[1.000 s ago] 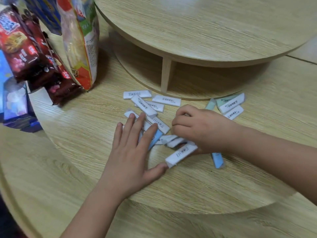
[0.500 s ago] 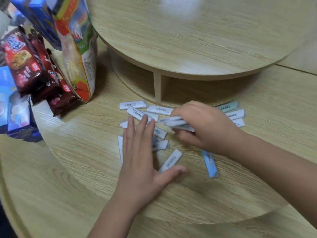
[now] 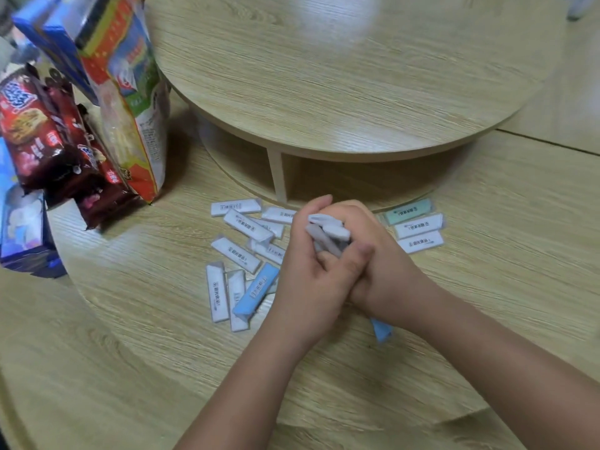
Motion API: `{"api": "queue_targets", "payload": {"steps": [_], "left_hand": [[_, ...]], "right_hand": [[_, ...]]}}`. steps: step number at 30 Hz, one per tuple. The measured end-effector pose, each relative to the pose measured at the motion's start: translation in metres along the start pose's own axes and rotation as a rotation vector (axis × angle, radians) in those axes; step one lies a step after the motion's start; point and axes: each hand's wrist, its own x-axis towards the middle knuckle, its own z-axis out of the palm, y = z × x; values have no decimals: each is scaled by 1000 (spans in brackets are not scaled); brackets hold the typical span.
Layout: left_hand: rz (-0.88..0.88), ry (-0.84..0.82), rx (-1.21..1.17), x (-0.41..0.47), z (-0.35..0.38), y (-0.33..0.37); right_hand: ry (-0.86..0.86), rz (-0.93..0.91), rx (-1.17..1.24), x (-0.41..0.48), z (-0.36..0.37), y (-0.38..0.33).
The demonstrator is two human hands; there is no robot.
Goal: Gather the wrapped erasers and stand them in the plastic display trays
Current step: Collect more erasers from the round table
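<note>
Several wrapped erasers lie scattered on the round wooden shelf (image 3: 130,306): white ones (image 3: 236,206) at the back left, a blue one (image 3: 256,289) in front, a green one (image 3: 408,211) and two white ones (image 3: 418,225) at the right. My left hand (image 3: 305,274) and my right hand (image 3: 380,267) meet above the pile, clasped together around a small bundle of erasers (image 3: 328,233). Another blue eraser (image 3: 381,329) pokes out under my right wrist. No plastic display tray is in view.
Snack packets stand at the left: a tall colourful bag (image 3: 130,102), dark red biscuit packs (image 3: 42,134) and a blue box (image 3: 22,228). A raised round wooden tier (image 3: 324,76) with an upright divider (image 3: 277,177) overhangs the back of the shelf.
My left hand lifted off the pile and closed against my right hand around the erasers that it picked up. The blue and white erasers it covered now show.
</note>
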Motion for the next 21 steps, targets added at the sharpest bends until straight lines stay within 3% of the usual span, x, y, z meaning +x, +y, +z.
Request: {"api": "queue_targets", "payload": {"steps": [14,17,21], "left_hand": [[114,243,129,9,31,10],[100,382,44,12,34,9],[-42,596,-100,15,36,6]], "right_hand": [[93,-25,-116,-12,2,15],[133,-93,-221,-9,3,14],[126,-212,-340,-7,7,19]]}}
